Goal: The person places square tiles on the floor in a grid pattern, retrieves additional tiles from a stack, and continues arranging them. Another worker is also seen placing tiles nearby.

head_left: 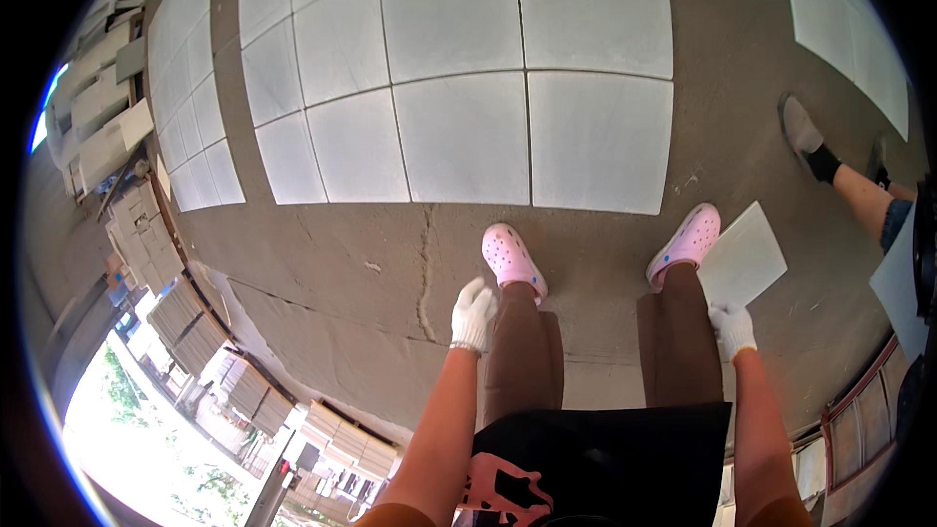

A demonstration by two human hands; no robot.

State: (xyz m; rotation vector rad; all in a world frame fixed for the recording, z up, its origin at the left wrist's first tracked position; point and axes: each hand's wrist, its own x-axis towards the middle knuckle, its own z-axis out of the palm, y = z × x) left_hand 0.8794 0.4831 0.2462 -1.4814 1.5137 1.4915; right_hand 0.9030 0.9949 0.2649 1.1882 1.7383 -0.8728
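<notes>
My left hand (472, 314), in a white knit glove, hangs beside my left knee. It holds nothing, and its fingers point loosely forward. My right hand (731, 329), gloved the same way, is closed on the near edge of a square white tile (746, 256) beside my right leg. That tile is tilted in the view, partly behind my right shoe and leg. Ahead of my feet, rows of similar white tiles (461, 139) lie edge to edge on the floor.
My pink clogs (514, 259) stand just short of the tile rows. More tiles lie at the far left (195, 117) and far right (844, 24). At right, another person's leg (864, 195) is close by. Stacked slabs (185, 322) line the left side. A crack (425, 273) runs along the concrete floor.
</notes>
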